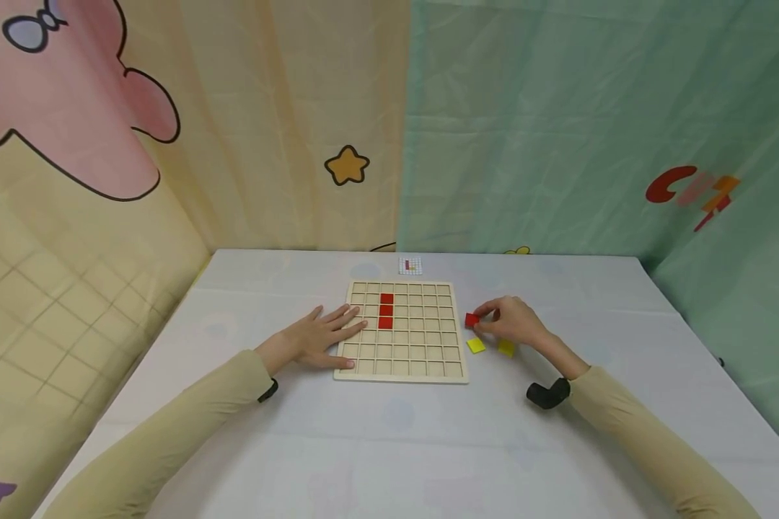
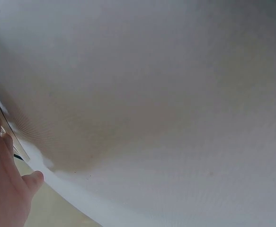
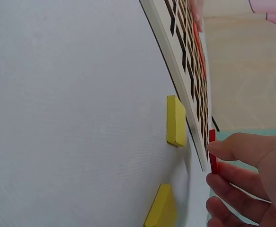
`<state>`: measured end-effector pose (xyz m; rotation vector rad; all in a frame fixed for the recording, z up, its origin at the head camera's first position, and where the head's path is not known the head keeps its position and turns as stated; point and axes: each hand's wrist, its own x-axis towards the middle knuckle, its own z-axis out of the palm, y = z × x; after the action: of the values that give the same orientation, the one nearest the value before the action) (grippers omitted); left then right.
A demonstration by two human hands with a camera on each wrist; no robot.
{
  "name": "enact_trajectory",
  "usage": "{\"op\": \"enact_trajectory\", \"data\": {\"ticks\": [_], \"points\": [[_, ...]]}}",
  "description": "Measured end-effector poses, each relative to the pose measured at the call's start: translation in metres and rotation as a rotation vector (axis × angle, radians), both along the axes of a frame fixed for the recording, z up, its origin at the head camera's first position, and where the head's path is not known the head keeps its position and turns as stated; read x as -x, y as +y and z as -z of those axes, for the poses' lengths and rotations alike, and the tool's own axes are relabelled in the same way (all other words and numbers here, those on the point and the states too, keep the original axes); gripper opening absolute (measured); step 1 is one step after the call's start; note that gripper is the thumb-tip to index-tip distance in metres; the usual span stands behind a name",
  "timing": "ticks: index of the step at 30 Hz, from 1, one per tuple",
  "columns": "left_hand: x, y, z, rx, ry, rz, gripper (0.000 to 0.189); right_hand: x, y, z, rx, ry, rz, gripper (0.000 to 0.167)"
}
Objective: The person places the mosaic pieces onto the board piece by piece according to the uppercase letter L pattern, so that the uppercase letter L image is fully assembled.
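Note:
A wooden grid board [image 1: 422, 346] lies on the table, with a column of red square tiles [image 1: 386, 311] set in its cells. My left hand [image 1: 314, 337] rests spread over the board's left edge, fingers straight. Just past the board's right side, my right hand [image 1: 513, 321] pinches another red tile [image 3: 213, 151] between thumb and fingers. Below that hand lie two yellow tiles, one yellow tile [image 1: 476, 345] close to the board and the other yellow tile [image 1: 506, 347] partly under the hand. In the left wrist view only part of the left hand [image 2: 7, 184] shows at the corner.
A small card [image 1: 410, 266] printed with a coloured grid pattern lies behind the board. The white-covered table [image 1: 389, 447] reaches back to patterned curtains [image 1: 532, 130]. A black band with a dark device [image 1: 548, 394] sits at the right wrist.

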<state>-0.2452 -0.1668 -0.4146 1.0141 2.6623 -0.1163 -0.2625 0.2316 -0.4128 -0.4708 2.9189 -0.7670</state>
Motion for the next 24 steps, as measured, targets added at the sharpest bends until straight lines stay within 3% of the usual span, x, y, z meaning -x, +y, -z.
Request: {"op": "enact_trajectory", "data": {"ticks": [14, 24], "points": [[-0.003, -0.001, -0.002, -0.025, -0.013, -0.002, 0.081, 0.001, -0.026, -0.007, 0.072, 0.199, 0.014, 0.029], [-0.002, 0.001, -0.002, -0.020, -0.011, -0.006, 0.081, -0.001, -0.060, -0.009, 0.142, 0.191, -0.029, 0.029]]}}
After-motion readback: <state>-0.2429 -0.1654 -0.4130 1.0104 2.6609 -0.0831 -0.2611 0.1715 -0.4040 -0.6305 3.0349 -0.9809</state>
